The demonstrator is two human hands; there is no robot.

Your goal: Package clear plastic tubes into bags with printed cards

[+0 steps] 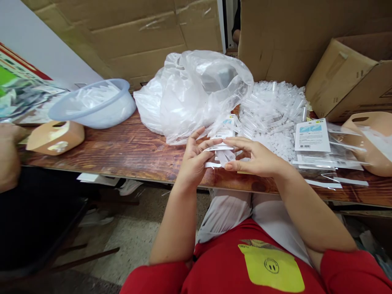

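Both hands meet over the front edge of the wooden table. My left hand (193, 158) is closed on a small clear plastic bag with a white strip (212, 165) along its edge, thumb and fingers pinching it. From the right, my right hand (259, 157) curls its thumb and fingers around translucent plastic pieces (225, 157) at the bag's mouth. How far the pieces sit inside the bag is hard to see behind the fingers. Just beyond the hands lies a white printed card with a blue picture (226, 130).
A large clear plastic sack (190, 94) and a heap of clear plastic tubes and small white parts (269, 118) lie behind. Carded bags (312, 136), an orange basket (378, 151) and a cardboard box (339, 77) stand right; a blue basin (107, 112), another orange basket (56, 139) and a co-worker's hand (9, 151) are left.
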